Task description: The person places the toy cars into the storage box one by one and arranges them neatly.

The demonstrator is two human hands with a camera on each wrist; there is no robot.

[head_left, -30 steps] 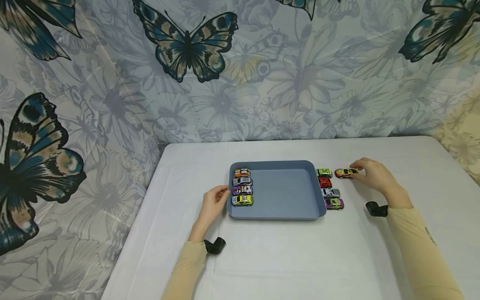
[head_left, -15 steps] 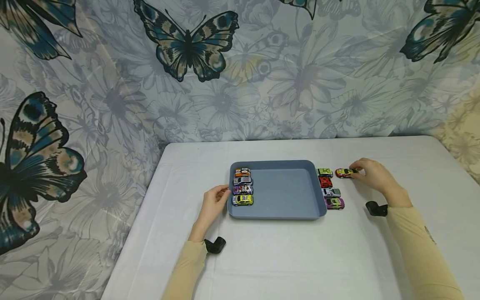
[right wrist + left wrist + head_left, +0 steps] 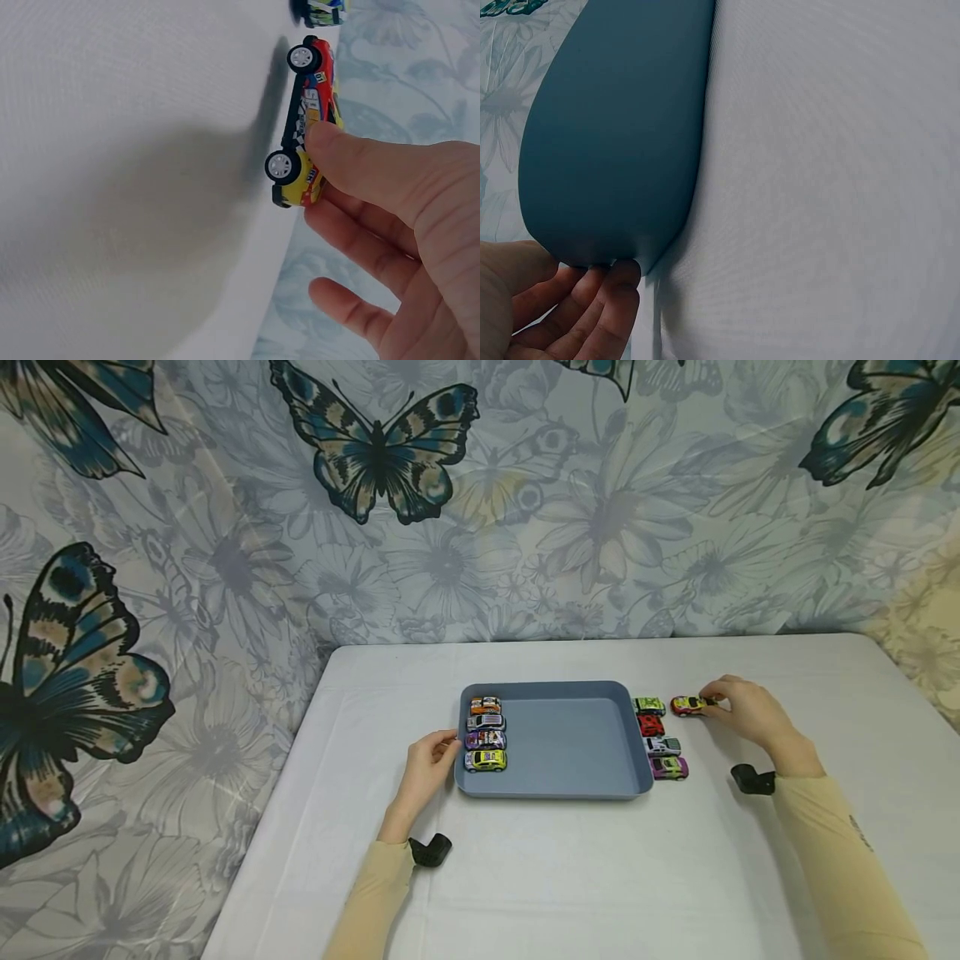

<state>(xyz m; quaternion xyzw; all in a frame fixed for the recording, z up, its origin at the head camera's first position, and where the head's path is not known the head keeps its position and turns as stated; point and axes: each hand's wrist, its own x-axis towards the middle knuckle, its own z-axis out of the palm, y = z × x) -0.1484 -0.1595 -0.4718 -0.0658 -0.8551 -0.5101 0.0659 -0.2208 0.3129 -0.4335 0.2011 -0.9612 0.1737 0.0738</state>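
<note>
My left hand (image 3: 427,772) grips the left end of a blue-grey tray (image 3: 570,792); in the left wrist view its curled fingers (image 3: 604,307) press against the tray's outer wall (image 3: 622,135), and the thumb tip is partly hidden at the rim. On the right, my right hand (image 3: 746,710) pinches the rear of a red and yellow toy car (image 3: 686,706) between thumb and fingers. The right wrist view shows that toy car (image 3: 311,112) side-on, its wheels at or just above the white cloth; contact is unclear. A green toy car (image 3: 648,705) sits just left of it.
Inside the tray, several toy cars stand in a column along the left wall, the nearest a yellow toy car (image 3: 485,761). Along the tray's right outer side are a red toy car (image 3: 651,725), a silver toy car (image 3: 662,746) and a purple toy car (image 3: 669,767). A patterned curtain (image 3: 480,568) hangs behind.
</note>
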